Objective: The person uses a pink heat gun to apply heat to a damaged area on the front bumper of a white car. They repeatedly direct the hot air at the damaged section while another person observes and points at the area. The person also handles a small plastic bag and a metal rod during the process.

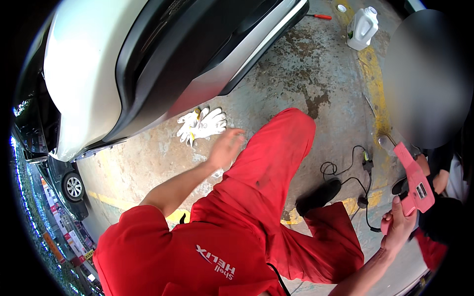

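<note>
In my right hand [399, 224] is a pink pistol-shaped corded tool [414, 180] with a thin metal tip pointing up and left. My fingers wrap round its handle, and a black cord [368, 212] runs from it to the floor. My left hand [228, 148] is over the floor beside my bent knee, fingers stretched out and holding nothing. Just beyond it lies a pair of white work gloves [205, 123] with yellow trim, close to the car's bumper [197, 89].
A white car [89, 54] fills the upper left. Another person's hand [439, 181] is at the right, beside a blurred patch. A white plastic jug [363, 28], a white cap [341, 8] and a red-handled tool [322, 17] lie at the top. Cord loops [332, 170] cross the floor.
</note>
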`<action>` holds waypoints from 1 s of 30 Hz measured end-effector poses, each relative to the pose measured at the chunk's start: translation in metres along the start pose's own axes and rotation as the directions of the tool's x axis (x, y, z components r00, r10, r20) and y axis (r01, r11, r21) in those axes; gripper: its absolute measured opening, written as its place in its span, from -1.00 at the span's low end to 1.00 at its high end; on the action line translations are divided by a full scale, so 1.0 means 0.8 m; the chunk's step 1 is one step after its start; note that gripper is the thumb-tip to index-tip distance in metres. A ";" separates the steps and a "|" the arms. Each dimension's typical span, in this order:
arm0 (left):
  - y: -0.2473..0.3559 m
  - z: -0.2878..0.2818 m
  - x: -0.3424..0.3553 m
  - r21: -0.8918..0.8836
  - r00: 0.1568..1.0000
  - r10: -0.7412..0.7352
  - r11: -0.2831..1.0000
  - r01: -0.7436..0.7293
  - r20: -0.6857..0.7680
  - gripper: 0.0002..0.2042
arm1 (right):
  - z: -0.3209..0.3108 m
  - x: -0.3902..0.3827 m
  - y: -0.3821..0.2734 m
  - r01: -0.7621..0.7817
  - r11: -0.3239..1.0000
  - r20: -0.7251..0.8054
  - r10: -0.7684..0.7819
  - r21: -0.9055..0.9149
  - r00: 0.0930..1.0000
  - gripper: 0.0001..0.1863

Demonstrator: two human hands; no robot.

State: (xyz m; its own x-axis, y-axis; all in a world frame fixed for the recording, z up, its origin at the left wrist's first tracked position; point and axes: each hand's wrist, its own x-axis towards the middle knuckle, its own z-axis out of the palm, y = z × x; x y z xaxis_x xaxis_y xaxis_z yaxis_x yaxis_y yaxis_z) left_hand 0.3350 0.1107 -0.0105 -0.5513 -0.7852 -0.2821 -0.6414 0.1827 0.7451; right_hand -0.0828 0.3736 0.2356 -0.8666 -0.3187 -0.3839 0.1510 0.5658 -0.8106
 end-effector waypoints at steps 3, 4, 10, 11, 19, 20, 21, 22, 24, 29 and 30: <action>-0.144 -0.034 0.012 0.308 0.941 -0.135 0.922 0.234 -0.311 -0.53 | 0.009 -0.004 0.005 0.005 1.000 0.011 -0.005 0.020 1.000 -0.70; -0.191 -0.044 0.018 0.436 0.889 -0.240 0.802 0.408 -0.391 -0.37 | 0.014 -0.005 0.012 -0.001 0.999 0.029 -0.001 0.054 1.000 -0.70; -0.320 -0.084 0.039 0.622 0.666 -0.673 0.381 0.684 -0.321 -0.57 | 0.029 -0.002 0.023 -0.010 0.993 0.031 0.007 0.115 1.000 -0.73; -0.312 -0.090 0.043 0.538 0.635 -0.671 0.397 0.744 -0.383 -0.58 | 0.030 -0.004 0.021 0.006 0.990 0.025 -0.010 0.137 1.000 -0.72; -0.099 -0.079 0.046 0.164 0.955 -0.280 0.942 0.293 -0.096 -0.63 | 0.023 -0.016 0.009 0.035 0.955 0.035 -0.047 0.295 0.998 -0.67; -0.061 -0.074 0.052 0.016 0.972 -0.221 0.975 0.223 -0.077 -0.65 | 0.021 -0.016 0.008 0.048 0.960 0.046 -0.063 0.276 0.997 -0.67; -0.023 -0.068 0.059 -0.035 0.982 -0.166 0.986 0.164 -0.089 -0.66 | 0.021 -0.016 0.006 0.044 0.960 0.054 -0.061 0.276 0.997 -0.67; 0.016 -0.064 0.066 -0.079 0.989 -0.113 0.991 0.105 -0.101 -0.68 | 0.022 -0.016 0.003 0.033 0.955 0.061 -0.053 0.295 0.997 -0.68; 0.091 -0.055 0.078 -0.236 0.994 -0.040 0.972 0.015 -0.101 -0.71 | 0.023 -0.018 -0.005 0.020 0.949 0.093 -0.052 0.314 0.994 -0.68; 0.245 -0.027 0.122 -0.645 0.990 0.136 0.752 -0.134 -0.048 -0.80 | 0.035 -0.022 -0.030 -0.002 0.939 0.077 -0.026 0.344 0.997 -0.71; 0.266 -0.020 0.131 -0.700 0.990 0.140 0.705 -0.112 -0.017 -0.81 | 0.037 -0.020 -0.033 0.002 0.926 0.121 -0.051 0.379 0.991 -0.68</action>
State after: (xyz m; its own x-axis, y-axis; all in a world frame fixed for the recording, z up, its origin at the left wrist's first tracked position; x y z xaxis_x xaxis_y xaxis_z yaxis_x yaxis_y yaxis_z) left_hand 0.1491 0.0583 0.1282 -0.6268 -0.7617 -0.1644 -0.0172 -0.1974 0.9802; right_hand -0.0586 0.3413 0.2501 -0.8093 -0.4371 -0.3924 0.3182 0.2352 -0.9184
